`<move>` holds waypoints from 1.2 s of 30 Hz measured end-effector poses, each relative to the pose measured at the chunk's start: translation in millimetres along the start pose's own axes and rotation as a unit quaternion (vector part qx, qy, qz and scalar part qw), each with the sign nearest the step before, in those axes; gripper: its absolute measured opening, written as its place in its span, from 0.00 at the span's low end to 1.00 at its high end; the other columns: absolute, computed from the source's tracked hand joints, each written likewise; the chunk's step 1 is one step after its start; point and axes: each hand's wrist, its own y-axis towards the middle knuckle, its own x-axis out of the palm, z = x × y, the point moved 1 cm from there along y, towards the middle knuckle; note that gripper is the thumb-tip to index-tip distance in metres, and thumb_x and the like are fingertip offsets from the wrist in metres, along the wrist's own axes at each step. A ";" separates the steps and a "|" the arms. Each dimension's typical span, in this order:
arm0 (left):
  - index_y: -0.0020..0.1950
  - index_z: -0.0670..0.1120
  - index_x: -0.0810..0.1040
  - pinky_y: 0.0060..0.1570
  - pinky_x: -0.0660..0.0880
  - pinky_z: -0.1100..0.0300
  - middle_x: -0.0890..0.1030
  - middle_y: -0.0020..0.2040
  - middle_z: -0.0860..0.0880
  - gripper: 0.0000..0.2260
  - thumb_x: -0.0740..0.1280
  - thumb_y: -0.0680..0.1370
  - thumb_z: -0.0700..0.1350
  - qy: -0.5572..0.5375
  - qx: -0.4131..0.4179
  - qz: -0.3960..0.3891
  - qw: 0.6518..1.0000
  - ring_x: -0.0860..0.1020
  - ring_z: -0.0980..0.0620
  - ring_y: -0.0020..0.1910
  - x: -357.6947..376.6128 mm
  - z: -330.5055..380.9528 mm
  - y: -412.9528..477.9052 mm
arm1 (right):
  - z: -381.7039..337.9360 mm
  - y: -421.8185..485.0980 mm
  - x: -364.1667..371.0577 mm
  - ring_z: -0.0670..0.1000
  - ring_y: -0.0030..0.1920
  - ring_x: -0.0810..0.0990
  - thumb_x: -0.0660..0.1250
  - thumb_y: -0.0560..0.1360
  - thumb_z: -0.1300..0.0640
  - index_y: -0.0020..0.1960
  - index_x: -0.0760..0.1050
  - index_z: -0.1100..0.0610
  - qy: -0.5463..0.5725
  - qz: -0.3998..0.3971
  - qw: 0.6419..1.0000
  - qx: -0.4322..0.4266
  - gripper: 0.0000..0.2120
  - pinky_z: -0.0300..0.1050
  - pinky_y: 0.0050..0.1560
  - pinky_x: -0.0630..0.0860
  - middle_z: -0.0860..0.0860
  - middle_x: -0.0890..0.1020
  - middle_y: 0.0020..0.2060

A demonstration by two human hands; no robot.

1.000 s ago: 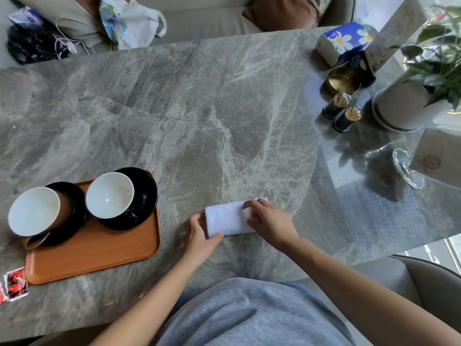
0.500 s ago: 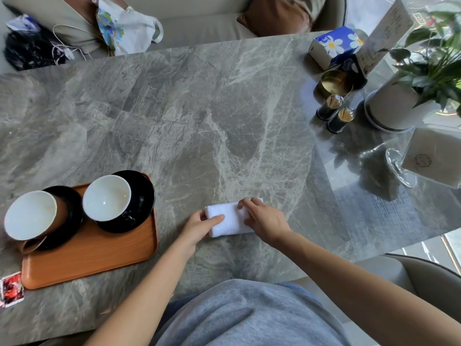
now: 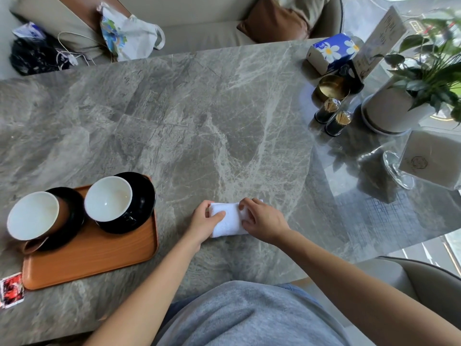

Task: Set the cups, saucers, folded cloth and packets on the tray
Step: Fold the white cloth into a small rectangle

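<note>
2 hands hold the folded white cloth (image 3: 230, 222) on the marble table (image 3: 199, 121), just right of the orange tray (image 3: 99, 260). The left hand (image 3: 203, 224) pinches its left end. The right hand (image 3: 264, 224) curls fingers round its right end. On the tray, the brown cup (image 3: 32, 214) and the black cup (image 3: 107, 198) sit on black saucers (image 3: 146, 196). 1 red packet (image 3: 11, 290) lies beside the tray.

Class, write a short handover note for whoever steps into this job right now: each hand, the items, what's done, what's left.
Left grip: holds the white cloth's left end.
Right grip: holds its right end.
The cloth lies on the table, right of the tray.
Done: brown cup and black cup on saucers on the tray.
Left: cloth onto the tray, then the red packet lying beside its left corner.
</note>
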 end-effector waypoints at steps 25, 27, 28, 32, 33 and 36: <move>0.54 0.48 0.75 0.41 0.70 0.71 0.75 0.45 0.51 0.06 0.64 0.78 0.41 0.067 0.126 -0.152 0.978 0.73 0.57 0.43 -19.5 36.1 -13.7 | 27.6 -6.2 -9.5 0.45 0.40 0.76 0.70 0.71 0.62 0.46 0.80 0.49 0.394 0.128 0.906 0.086 0.09 0.35 0.45 0.72 0.52 0.78 0.46; 0.53 0.50 0.75 0.41 0.70 0.69 0.75 0.45 0.52 0.06 0.64 0.78 0.42 0.058 0.120 -0.163 0.978 0.73 0.58 0.43 -22.0 40.0 -15.7 | 25.7 -7.3 -10.8 0.45 0.42 0.76 0.71 0.71 0.61 0.48 0.80 0.47 0.447 0.121 0.879 0.110 0.10 0.36 0.45 0.72 0.50 0.80 0.47; 0.53 0.51 0.75 0.41 0.70 0.68 0.75 0.45 0.52 0.05 0.64 0.78 0.43 0.051 0.116 -0.166 0.978 0.73 0.59 0.42 -23.3 41.7 -16.4 | 24.5 -7.6 -11.9 0.45 0.44 0.78 0.71 0.72 0.59 0.49 0.79 0.46 0.474 0.112 0.865 0.123 0.10 0.38 0.46 0.73 0.50 0.81 0.48; 0.52 0.53 0.76 0.40 0.73 0.68 0.76 0.46 0.54 0.05 0.64 0.78 0.44 0.000 0.100 -0.180 0.979 0.76 0.62 0.43 -29.0 46.8 -17.7 | 23.2 -9.1 -14.6 0.49 0.54 0.81 0.69 0.73 0.47 0.57 0.75 0.47 0.587 -0.004 0.788 0.186 0.14 0.48 0.49 0.80 0.51 0.80 0.57; 0.51 0.53 0.76 0.39 0.73 0.69 0.77 0.47 0.54 0.05 0.64 0.78 0.44 -0.018 0.094 -0.183 0.978 0.76 0.63 0.42 -30.1 47.6 -17.9 | 23.6 -9.8 -14.5 0.50 0.54 0.82 0.69 0.72 0.43 0.59 0.74 0.48 0.605 -0.043 0.769 0.200 0.18 0.50 0.49 0.81 0.51 0.81 0.57; 0.51 0.53 0.77 0.37 0.74 0.70 0.77 0.47 0.54 0.05 0.64 0.77 0.44 -0.051 0.076 -0.186 0.978 0.77 0.63 0.42 -32.9 47.9 -18.4 | 22.9 -11.9 -13.6 0.53 0.52 0.84 0.71 0.66 0.36 0.60 0.76 0.50 0.653 -0.121 0.712 0.227 0.28 0.47 0.44 0.81 0.51 0.84 0.51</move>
